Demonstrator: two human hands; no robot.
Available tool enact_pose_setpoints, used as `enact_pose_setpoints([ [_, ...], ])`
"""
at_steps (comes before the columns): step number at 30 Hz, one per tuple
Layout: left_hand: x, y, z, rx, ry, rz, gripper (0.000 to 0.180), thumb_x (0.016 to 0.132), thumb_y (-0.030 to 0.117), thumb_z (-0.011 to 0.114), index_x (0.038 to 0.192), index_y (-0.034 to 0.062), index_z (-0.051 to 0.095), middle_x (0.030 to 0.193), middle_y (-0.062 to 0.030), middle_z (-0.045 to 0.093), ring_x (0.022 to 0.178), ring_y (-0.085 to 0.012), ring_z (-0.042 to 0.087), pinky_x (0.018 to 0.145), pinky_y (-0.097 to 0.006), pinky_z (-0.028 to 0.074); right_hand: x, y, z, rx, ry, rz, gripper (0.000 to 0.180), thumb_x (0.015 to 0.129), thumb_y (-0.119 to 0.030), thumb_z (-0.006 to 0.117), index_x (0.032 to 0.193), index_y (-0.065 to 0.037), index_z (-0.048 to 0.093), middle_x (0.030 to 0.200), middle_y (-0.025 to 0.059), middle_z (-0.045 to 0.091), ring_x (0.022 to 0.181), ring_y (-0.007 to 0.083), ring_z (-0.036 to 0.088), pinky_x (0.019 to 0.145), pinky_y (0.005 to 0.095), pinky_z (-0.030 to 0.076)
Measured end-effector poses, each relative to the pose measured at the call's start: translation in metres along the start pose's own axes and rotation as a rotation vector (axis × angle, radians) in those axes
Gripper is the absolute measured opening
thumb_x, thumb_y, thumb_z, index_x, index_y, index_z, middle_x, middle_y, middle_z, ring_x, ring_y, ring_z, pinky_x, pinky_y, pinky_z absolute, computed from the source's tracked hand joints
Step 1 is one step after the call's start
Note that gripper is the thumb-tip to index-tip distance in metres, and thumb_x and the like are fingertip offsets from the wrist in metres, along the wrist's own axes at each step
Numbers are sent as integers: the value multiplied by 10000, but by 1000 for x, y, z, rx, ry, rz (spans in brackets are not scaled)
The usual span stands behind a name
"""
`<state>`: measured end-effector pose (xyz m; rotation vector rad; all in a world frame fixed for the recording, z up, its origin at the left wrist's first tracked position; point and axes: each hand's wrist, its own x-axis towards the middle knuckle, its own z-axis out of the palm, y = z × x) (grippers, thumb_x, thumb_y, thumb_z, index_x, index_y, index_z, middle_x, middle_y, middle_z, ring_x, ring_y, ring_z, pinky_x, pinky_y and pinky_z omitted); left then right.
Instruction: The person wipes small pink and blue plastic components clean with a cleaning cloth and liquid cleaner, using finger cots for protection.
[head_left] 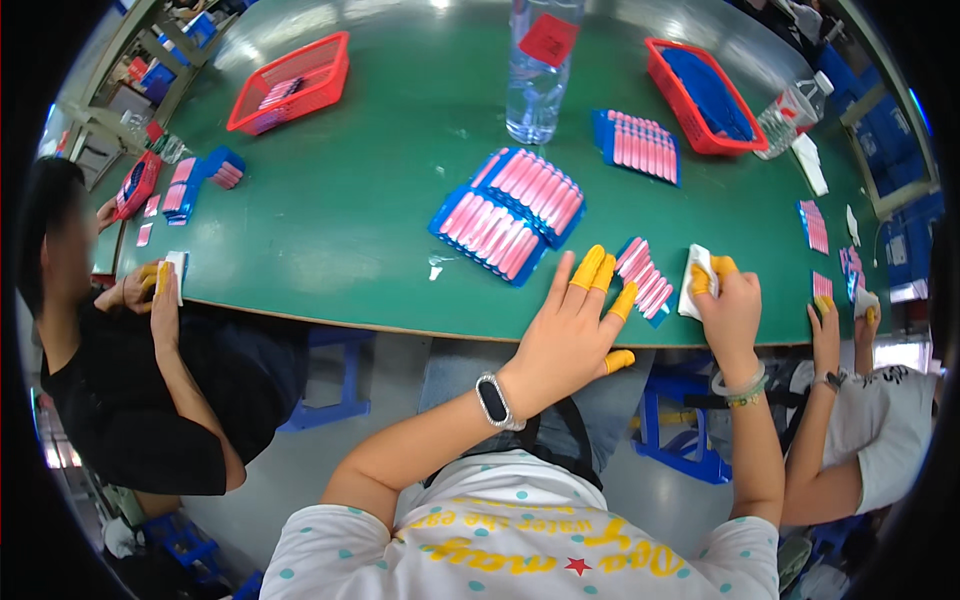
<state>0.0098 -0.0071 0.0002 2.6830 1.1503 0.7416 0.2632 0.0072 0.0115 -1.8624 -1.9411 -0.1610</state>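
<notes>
My left hand (575,335), with yellow finger cots on several fingertips, lies over the green table with its fingers spread. Its fingertips rest beside or on the edge of a small row of pink tube-shaped pieces on blue backing (645,279). To the right of that row, my right hand (730,310) has its cotted fingers curled onto a folded white tissue (693,281). Beyond my left hand lie two overlapping stacks of the same pink pieces, a near stack (490,235) and a far stack (535,190). Another stack (643,148) lies farther right.
A water bottle (543,90) stands at the far middle. Red baskets (335,85) (665,85) sit at the far left and right, with another bottle (795,115) by the right one. Co-workers (130,380) (885,430) sit on both sides. The table's edge (400,332) runs before me.
</notes>
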Motion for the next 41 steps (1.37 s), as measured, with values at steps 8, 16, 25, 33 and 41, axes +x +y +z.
enact_pose_setpoints([
  [8, 3, -53, -69, 326, 142, -280, 665, 814, 507, 705, 1321, 89, 597, 1416, -281, 425, 1411, -482, 265, 1098, -748, 119, 4, -23, 10, 382, 21, 140, 269, 791, -103, 719, 1029, 19, 686, 804, 138, 619, 767, 277, 565, 659, 374, 455],
  [16, 80, -131, -100, -48, 478, -288, 1022, 789, 409, 794, 1512, -42, 229, 1447, -318, 363, 1356, -471, 346, 1162, -508, 264, 11, -35, 12, 896, -7, 274, 253, 888, -89, 694, 1097, 42, 641, 916, 68, 663, 780, 109, 599, 670, 253, 478],
  [25, 170, -146, -82, -607, 329, -334, 1079, 685, 354, 903, 1470, -9, 259, 1308, -228, 548, 1177, -303, 597, 989, -383, 485, 46, -85, -4, 1454, 275, 293, 248, 971, -101, 644, 1177, 23, 583, 979, 32, 652, 778, 41, 574, 665, 190, 454],
  [33, 130, -120, -99, 40, 497, 162, 789, 663, 106, 881, 1357, 77, 507, 1215, -142, 603, 1085, -335, 595, 934, -399, 496, 98, -125, -15, 1604, 441, 33, 248, 955, -93, 667, 1164, 24, 601, 1016, 50, 678, 865, 69, 626, 751, 211, 501],
  [41, 115, -119, -127, 433, 482, 274, 771, 619, 43, 806, 1343, 167, 573, 1173, -77, 604, 1055, -310, 546, 955, -463, 430, 84, -123, 7, 1586, 322, 85, 256, 952, -107, 673, 1167, 15, 606, 1026, 62, 681, 898, 78, 633, 784, 215, 506],
])
